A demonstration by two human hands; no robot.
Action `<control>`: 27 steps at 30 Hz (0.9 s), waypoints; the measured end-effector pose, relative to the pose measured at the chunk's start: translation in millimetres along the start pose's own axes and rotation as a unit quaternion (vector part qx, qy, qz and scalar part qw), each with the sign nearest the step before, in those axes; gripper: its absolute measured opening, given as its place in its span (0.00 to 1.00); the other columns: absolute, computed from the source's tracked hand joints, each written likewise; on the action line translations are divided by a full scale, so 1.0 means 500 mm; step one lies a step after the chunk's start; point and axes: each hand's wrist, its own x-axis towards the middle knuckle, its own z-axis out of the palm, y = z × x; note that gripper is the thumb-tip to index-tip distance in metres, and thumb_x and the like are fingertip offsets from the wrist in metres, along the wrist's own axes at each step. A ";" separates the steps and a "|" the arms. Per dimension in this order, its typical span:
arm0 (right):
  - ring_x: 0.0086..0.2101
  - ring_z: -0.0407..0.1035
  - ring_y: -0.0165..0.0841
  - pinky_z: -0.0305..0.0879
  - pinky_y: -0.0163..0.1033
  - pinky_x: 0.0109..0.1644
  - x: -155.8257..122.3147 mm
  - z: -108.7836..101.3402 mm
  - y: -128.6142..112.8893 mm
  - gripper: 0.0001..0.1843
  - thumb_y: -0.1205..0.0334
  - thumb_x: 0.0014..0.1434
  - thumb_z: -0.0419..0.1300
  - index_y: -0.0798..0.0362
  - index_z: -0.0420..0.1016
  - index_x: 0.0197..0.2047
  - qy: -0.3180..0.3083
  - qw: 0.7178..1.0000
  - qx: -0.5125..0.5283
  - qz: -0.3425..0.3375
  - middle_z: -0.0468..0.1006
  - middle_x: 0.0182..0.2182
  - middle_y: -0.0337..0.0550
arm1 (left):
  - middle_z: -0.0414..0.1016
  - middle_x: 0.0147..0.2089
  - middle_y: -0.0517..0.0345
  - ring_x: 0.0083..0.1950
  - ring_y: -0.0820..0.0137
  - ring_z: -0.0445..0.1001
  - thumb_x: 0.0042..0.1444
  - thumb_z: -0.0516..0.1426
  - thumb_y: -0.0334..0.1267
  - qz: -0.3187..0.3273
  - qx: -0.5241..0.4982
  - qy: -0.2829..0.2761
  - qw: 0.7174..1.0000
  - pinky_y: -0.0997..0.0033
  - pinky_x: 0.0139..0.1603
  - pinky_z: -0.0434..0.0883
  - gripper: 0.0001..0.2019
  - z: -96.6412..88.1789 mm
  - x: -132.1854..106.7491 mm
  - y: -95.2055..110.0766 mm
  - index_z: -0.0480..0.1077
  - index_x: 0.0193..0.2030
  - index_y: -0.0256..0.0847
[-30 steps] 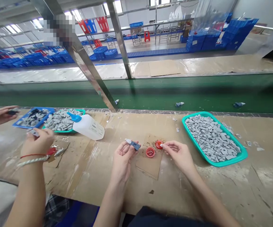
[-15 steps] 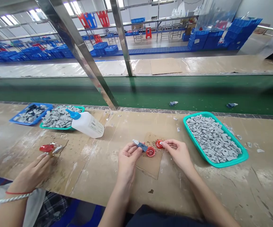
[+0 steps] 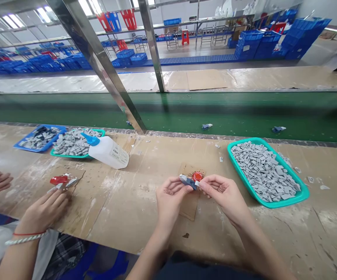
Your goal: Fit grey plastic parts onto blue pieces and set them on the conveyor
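Over the desk, both forearms are angled inward from the near edge. A blue-grey clip is pinched between thumb and fingers of the left hand, its pale tip pointing up and left. By the right hand, a small light-grey piece is gripped in closed fingertips at the clip's right end; whether they touch cannot be told. Half a second ago, the hands were farther apart, and the piece was held at the red dish.
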 end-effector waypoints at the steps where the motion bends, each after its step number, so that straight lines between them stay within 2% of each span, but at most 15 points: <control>1: 0.27 0.67 0.27 0.62 0.31 0.31 0.000 0.002 -0.001 0.12 0.55 0.50 0.65 0.55 0.75 0.31 -0.004 1.000 -0.002 0.002 0.76 0.25 0.39 | 0.81 0.35 0.52 0.37 0.65 0.79 0.39 0.67 0.29 0.001 0.001 0.000 1.000 0.70 0.40 0.76 0.13 0.001 -0.001 0.001 0.72 0.34 0.36; 7: 0.28 0.67 0.28 0.60 0.32 0.31 0.002 0.001 0.000 0.14 0.53 0.50 0.65 0.55 0.71 0.31 -0.045 0.998 -0.031 0.030 0.75 0.27 0.40 | 0.81 0.34 0.53 0.35 0.65 0.80 0.39 0.67 0.27 0.008 0.010 -0.006 1.000 0.69 0.40 0.77 0.11 0.005 -0.013 0.001 0.74 0.31 0.37; 10: 0.26 0.66 0.27 0.57 0.32 0.28 0.003 -0.006 0.004 0.16 0.51 0.51 0.64 0.53 0.65 0.32 -0.068 0.996 -0.031 0.049 0.73 0.24 0.37 | 0.81 0.34 0.54 0.34 0.66 0.80 0.40 0.66 0.27 0.014 0.024 -0.022 0.999 0.68 0.39 0.78 0.09 0.007 -0.017 -0.001 0.76 0.31 0.37; 13: 0.26 0.65 0.27 0.57 0.31 0.28 0.004 -0.008 0.004 0.17 0.51 0.51 0.63 0.52 0.63 0.34 -0.076 0.996 -0.022 0.043 0.72 0.25 0.36 | 0.81 0.37 0.52 0.37 0.63 0.79 0.40 0.66 0.29 0.006 0.028 -0.054 0.998 0.64 0.43 0.77 0.11 0.010 -0.015 0.003 0.77 0.35 0.38; 18: 0.32 0.68 0.31 0.61 0.33 0.32 0.013 -0.018 -0.014 0.15 0.50 0.53 0.61 0.53 0.66 0.36 -0.055 0.997 -0.057 -0.008 0.74 0.32 0.41 | 0.78 0.47 0.46 0.49 0.58 0.76 0.42 0.66 0.32 -0.047 0.026 -0.141 0.989 0.61 0.54 0.71 0.21 0.023 0.012 0.028 0.75 0.46 0.38; 20: 0.32 0.70 0.33 0.62 0.34 0.30 0.024 -0.049 -0.024 0.16 0.48 0.55 0.58 0.53 0.68 0.38 -0.021 0.995 -0.093 -0.021 0.76 0.34 0.44 | 0.77 0.48 0.45 0.51 0.59 0.74 0.46 0.64 0.34 -0.032 0.050 -0.159 0.985 0.61 0.56 0.68 0.19 0.021 0.037 0.035 0.73 0.47 0.38; 21: 0.32 0.71 0.34 0.63 0.35 0.30 0.031 -0.074 -0.029 0.17 0.48 0.56 0.56 0.52 0.68 0.40 0.016 0.992 -0.124 -0.036 0.77 0.34 0.45 | 0.77 0.48 0.45 0.52 0.60 0.74 0.47 0.63 0.35 -0.015 0.065 -0.159 0.985 0.61 0.57 0.67 0.19 0.017 0.054 0.036 0.72 0.48 0.38; 22: 0.32 0.71 0.35 0.63 0.36 0.31 0.038 -0.105 -0.034 0.17 0.48 0.56 0.55 0.52 0.69 0.41 0.067 0.983 -0.163 -0.060 0.77 0.35 0.46 | 0.76 0.48 0.46 0.52 0.61 0.73 0.49 0.62 0.36 0.008 0.081 -0.151 0.985 0.61 0.57 0.66 0.19 0.010 0.075 0.035 0.71 0.49 0.38; 23: 0.34 0.71 0.36 0.63 0.38 0.33 0.046 -0.139 -0.038 0.16 0.50 0.56 0.55 0.52 0.71 0.42 0.134 0.961 -0.223 -0.089 0.77 0.37 0.47 | 0.76 0.48 0.46 0.52 0.62 0.73 0.50 0.61 0.37 0.034 0.096 -0.138 0.985 0.61 0.57 0.66 0.19 0.000 0.098 0.033 0.70 0.50 0.38; 24: 0.35 0.71 0.37 0.63 0.39 0.34 0.054 -0.176 -0.042 0.15 0.51 0.56 0.56 0.52 0.72 0.41 0.204 0.926 -0.297 -0.109 0.77 0.38 0.47 | 0.76 0.48 0.46 0.52 0.62 0.73 0.51 0.60 0.37 0.059 0.112 -0.124 0.984 0.61 0.56 0.67 0.18 -0.011 0.124 0.029 0.69 0.50 0.38; 26: 0.35 0.71 0.39 0.61 0.39 0.34 0.072 -0.243 -0.045 0.13 0.55 0.55 0.56 0.49 0.75 0.42 0.257 0.856 -0.439 -0.094 0.78 0.37 0.45 | 0.75 0.48 0.46 0.49 0.63 0.74 0.53 0.57 0.39 0.105 0.165 -0.102 0.975 0.60 0.52 0.69 0.17 -0.034 0.183 0.021 0.67 0.51 0.39; 27: 0.35 0.70 0.39 0.60 0.39 0.34 0.081 -0.270 -0.044 0.12 0.57 0.54 0.58 0.48 0.76 0.41 0.246 0.827 -0.498 -0.084 0.78 0.36 0.44 | 0.75 0.47 0.46 0.48 0.64 0.75 0.54 0.55 0.39 0.126 0.202 -0.095 0.967 0.60 0.51 0.70 0.17 -0.044 0.214 0.017 0.66 0.51 0.39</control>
